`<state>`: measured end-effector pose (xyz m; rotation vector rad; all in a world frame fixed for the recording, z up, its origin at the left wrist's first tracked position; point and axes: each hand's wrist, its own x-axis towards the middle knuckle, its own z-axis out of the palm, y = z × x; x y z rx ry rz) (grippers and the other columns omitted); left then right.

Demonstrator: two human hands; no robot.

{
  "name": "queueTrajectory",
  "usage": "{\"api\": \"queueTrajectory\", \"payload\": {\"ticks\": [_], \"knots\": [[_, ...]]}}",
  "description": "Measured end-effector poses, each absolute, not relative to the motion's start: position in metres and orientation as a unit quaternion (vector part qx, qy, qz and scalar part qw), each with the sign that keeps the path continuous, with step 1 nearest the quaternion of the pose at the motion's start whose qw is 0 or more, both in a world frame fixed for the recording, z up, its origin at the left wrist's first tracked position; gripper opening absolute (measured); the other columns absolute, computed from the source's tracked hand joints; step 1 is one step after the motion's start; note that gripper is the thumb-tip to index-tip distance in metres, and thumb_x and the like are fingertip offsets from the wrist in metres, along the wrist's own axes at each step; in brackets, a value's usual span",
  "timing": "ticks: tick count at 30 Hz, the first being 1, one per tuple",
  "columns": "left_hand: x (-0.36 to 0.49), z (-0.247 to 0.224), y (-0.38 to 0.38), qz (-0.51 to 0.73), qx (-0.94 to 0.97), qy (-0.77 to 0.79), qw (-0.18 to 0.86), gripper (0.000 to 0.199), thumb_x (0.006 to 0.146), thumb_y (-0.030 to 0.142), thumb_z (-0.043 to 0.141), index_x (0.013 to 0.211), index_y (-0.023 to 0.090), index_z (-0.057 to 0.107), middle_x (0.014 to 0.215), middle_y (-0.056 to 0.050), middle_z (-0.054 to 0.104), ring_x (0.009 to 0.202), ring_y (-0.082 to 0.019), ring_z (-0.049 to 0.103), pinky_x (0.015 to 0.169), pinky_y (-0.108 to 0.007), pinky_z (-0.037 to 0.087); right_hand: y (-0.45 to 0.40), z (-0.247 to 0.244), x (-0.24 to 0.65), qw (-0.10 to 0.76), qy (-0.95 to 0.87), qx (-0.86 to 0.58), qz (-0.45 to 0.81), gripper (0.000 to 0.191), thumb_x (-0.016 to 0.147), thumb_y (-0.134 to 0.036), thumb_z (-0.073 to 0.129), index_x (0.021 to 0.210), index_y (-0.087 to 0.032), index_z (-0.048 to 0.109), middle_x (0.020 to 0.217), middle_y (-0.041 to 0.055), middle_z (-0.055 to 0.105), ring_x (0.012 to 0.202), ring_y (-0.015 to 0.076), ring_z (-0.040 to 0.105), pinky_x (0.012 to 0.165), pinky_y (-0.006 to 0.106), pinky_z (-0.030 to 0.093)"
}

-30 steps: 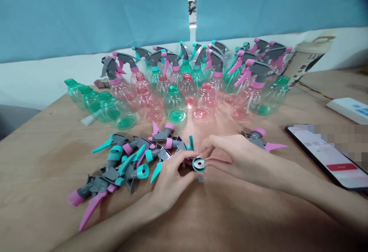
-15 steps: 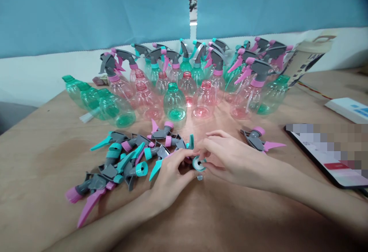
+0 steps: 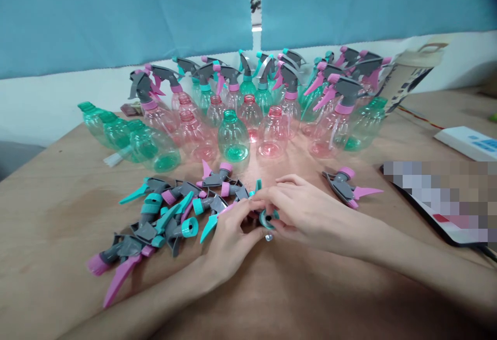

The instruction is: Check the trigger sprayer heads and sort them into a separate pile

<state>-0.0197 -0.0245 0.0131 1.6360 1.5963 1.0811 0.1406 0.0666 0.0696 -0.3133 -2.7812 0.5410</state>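
Note:
My left hand point(image 3: 234, 236) is closed around a trigger spray head, with its thumb and fingers at the teal collar point(image 3: 267, 219). My right hand point(image 3: 301, 205) bends over the same spray head, fingertips pressed to the collar's open end and partly covering it. Most of the spray head's grey body is hidden behind my fingers. A small clear piece point(image 3: 269, 237) shows just below the collar; I cannot tell whether it lies on the table. Left of my hands is a pile of grey spray heads point(image 3: 145, 228) with pink or teal parts.
A lone pink-and-grey spray head point(image 3: 344, 187) lies to the right. Uncapped green point(image 3: 234, 138) and pink bottles point(image 3: 271, 143) stand behind, with several bottles wearing spray heads point(image 3: 337, 107) farther back. A phone-like device point(image 3: 423, 208), a white box point(image 3: 468, 142) and a cream tumbler point(image 3: 411, 76) are at right.
The view has shifted slightly. My right fingers have moved a little further over the collar and cover more of its opening. My left hand keeps its grip.

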Motion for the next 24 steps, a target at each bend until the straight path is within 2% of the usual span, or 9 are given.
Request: {"api": "queueTrajectory", "payload": {"ticks": [6,12,17,21,24], "knots": [[-0.019,0.016,-0.024,0.405,0.623,0.603,0.29,0.025,0.076,0.019,0.069,0.099,0.023,0.062,0.089,0.0,0.067,0.078,-0.017,0.061,0.07,-0.028,0.048,0.067,0.066,0.141,0.157,-0.966,-0.104,0.177,0.027,0.082,-0.006,0.049,0.107,-0.015,0.049,0.096,0.0053,0.064,0.084,0.0176,0.057,0.08,0.034,0.039],[-0.019,0.015,-0.024,0.389,0.627,0.613,0.282,0.028,0.072,0.02,0.073,0.098,0.022,0.063,0.088,0.0,0.067,0.075,-0.017,0.061,0.069,-0.028,0.048,0.068,0.075,0.147,0.132,-0.968,-0.095,0.193,0.03,0.08,-0.007,0.054,0.108,-0.016,0.048,0.104,0.0054,0.063,0.094,0.0193,0.056,0.087,0.036,0.038],[-0.019,0.014,-0.023,0.423,0.615,0.59,0.308,0.018,0.075,0.017,0.067,0.092,0.02,0.061,0.086,0.0,0.067,0.077,-0.017,0.062,0.07,-0.028,0.049,0.064,0.065,0.14,0.163,-0.969,-0.102,0.156,0.024,0.083,-0.01,0.051,0.107,-0.015,0.051,0.098,0.0057,0.065,0.094,0.0204,0.057,0.09,0.039,0.036],[-0.018,0.014,-0.023,0.421,0.62,0.603,0.274,0.024,0.074,0.012,0.065,0.096,0.02,0.061,0.085,0.001,0.065,0.072,-0.015,0.061,0.067,-0.027,0.049,0.062,0.058,0.137,0.195,-0.963,-0.138,0.127,0.019,0.083,-0.012,0.051,0.102,-0.015,0.053,0.089,0.0039,0.067,0.083,0.0194,0.06,0.089,0.041,0.037],[-0.016,0.016,-0.025,0.412,0.642,0.603,0.235,0.027,0.075,0.013,0.066,0.1,0.021,0.06,0.089,0.0,0.065,0.073,-0.014,0.06,0.067,-0.026,0.048,0.059,0.059,0.139,0.201,-0.96,-0.171,0.096,0.007,0.082,-0.015,0.054,0.089,-0.014,0.053,0.078,0.0044,0.066,0.074,0.0198,0.061,0.087,0.042,0.039]]}}
